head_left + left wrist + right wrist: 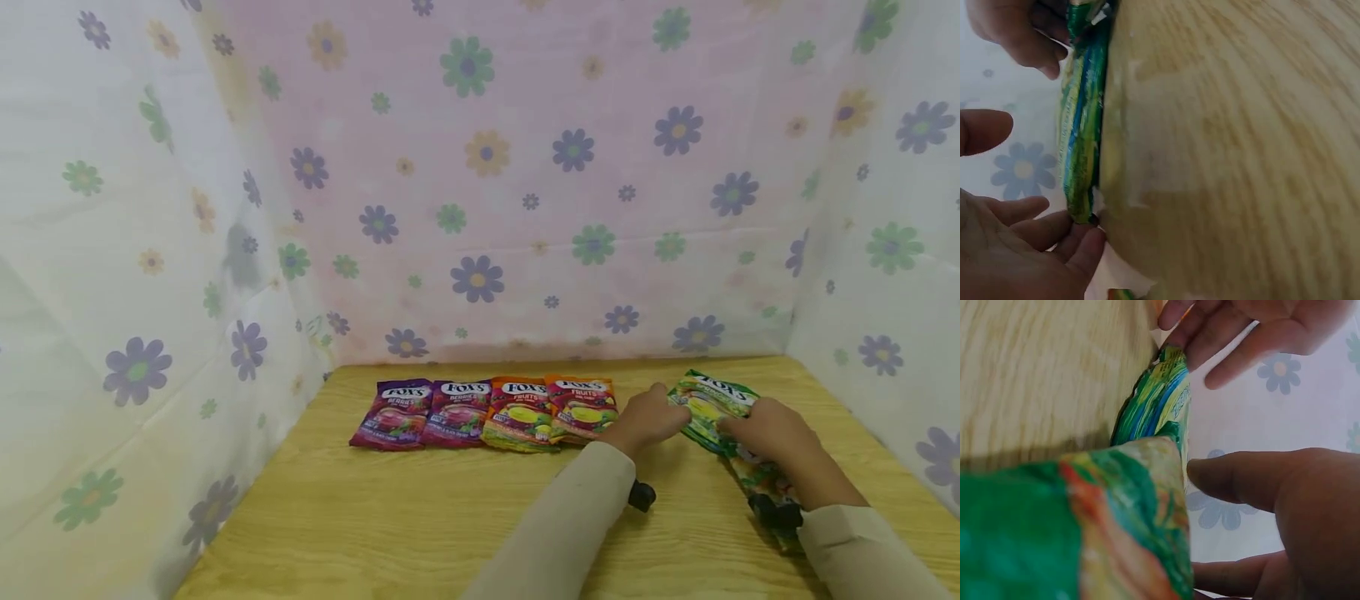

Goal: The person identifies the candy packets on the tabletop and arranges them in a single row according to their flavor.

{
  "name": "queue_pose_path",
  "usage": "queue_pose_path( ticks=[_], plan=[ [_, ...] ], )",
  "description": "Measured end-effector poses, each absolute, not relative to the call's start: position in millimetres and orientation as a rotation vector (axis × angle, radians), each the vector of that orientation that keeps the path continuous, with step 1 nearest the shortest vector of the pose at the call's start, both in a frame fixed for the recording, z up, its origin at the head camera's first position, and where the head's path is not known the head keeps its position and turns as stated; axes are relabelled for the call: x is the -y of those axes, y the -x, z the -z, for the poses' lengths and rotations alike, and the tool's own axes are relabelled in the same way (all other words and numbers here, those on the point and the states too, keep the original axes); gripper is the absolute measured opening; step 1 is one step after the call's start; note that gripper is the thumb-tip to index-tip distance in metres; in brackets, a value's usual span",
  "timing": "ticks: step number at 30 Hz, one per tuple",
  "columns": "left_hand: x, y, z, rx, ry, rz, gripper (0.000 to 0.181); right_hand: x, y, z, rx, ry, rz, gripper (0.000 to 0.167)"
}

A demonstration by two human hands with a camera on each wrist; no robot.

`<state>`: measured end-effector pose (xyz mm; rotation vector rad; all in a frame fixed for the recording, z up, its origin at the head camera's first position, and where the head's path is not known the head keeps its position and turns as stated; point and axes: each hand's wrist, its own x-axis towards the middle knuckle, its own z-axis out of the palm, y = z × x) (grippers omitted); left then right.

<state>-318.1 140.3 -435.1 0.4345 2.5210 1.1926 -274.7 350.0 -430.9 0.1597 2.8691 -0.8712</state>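
Observation:
A green FOX'S candy bag [701,410] lies on the right part of the table between both hands. My left hand [651,418] is at its left end; in the left wrist view, its fingertips touch the end of the bag, with the thumb [985,131] apart. Over the bag's right side is my right hand [780,442], its thumb [1229,476] extended at the bag in the right wrist view. A second greenish bag [1129,519] extends beneath the right hand and wrist, partly hidden; its label cannot be read.
To the left, two purple FOX'S berries bags [393,417] and two orange FOX'S fruits bags [521,417] lie in a row, slightly overlapping. Flower-printed cloth [525,183] encloses the wooden table [360,517] at the back and sides.

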Motion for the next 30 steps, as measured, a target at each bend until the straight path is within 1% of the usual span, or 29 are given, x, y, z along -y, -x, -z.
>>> queue_pose_path(
  ticks=[3,5,7,10,12,18,23,27,30],
  plan=[
    [-142.5,318.9,435.9,-2.487,-0.401,-1.279,0.069,-349.6,276.4,431.7,-2.854,-0.167,0.924,0.045],
    [-143.3,319.4,436.4,-2.450,-0.363,-1.376,0.064,-349.7,278.2,431.8,-2.897,-0.126,0.897,0.048],
    [-143.2,320.5,437.0,-2.411,-0.342,-1.469,0.060,-349.8,280.5,432.0,-2.948,-0.088,0.852,0.056],
    [-141.7,322.8,437.2,-2.386,-0.332,-1.549,0.060,-349.3,282.9,431.5,-3.025,-0.038,0.819,0.076],
    [-140.2,324.9,436.5,-2.369,-0.347,-1.583,0.063,-348.6,283.6,431.4,-3.040,-0.050,0.847,0.079],
    [-138.2,329.3,432.8,-2.385,-0.368,-1.632,0.066,-345.2,280.2,428.9,-3.082,-0.086,1.018,0.081],
    [-135.4,326.9,425.7,-2.422,-0.353,-1.688,0.058,-340.9,277.4,423.5,-3.086,-0.120,1.160,0.082],
    [-129.6,324.1,419.9,-2.422,-0.332,-1.777,0.050,-335.9,275.8,418.0,-3.084,-0.097,1.235,0.079],
    [-123.6,322.4,418.5,-2.428,-0.354,-1.824,0.049,-331.9,274.4,414.6,-3.092,-0.073,1.267,0.075]
  ],
)
